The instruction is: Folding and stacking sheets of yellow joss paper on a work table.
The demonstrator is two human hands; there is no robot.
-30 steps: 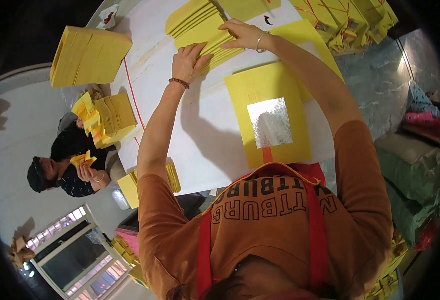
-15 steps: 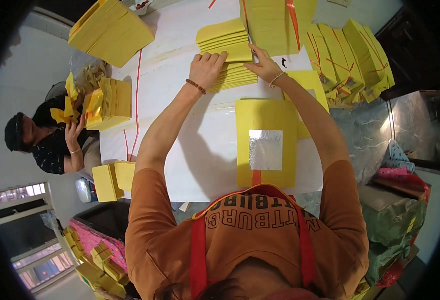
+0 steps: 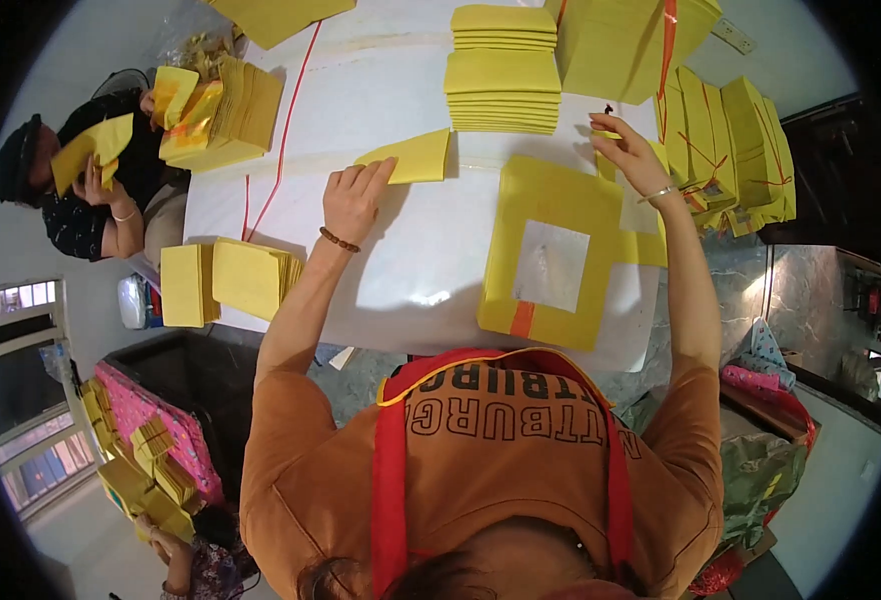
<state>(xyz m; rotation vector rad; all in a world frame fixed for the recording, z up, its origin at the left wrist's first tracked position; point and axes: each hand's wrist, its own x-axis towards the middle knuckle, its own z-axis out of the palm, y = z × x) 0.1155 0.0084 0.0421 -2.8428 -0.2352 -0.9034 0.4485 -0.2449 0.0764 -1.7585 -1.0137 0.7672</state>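
My left hand [image 3: 354, 203] is closed on the near edge of a folded yellow paper [image 3: 421, 158] that lies on the white table. To the right, my right hand [image 3: 631, 163] has its fingers apart, above the edge of some yellow sheets [image 3: 644, 248]. Beyond my hands sits a neat stack of folded yellow papers [image 3: 503, 90], with a smaller stack [image 3: 504, 22] behind it. Between my arms lies a pile of flat yellow sheets [image 3: 501, 235]. Its top sheet bears a silver square [image 3: 551, 265] and an orange strip.
Tall yellow stacks [image 3: 611, 45] stand at the far right, beside bundles tied with red string [image 3: 706, 140]. At the left, a co-worker [image 3: 101, 190] handles yellow paper by another stack [image 3: 236, 110]. Two yellow piles [image 3: 251, 275] sit at the near left. Another person [image 3: 211, 555] shows at the lower left.
My hands have parted from the stack. The left came back toward me and to the left, onto a folded paper; the right moved right. The whole view has shifted.
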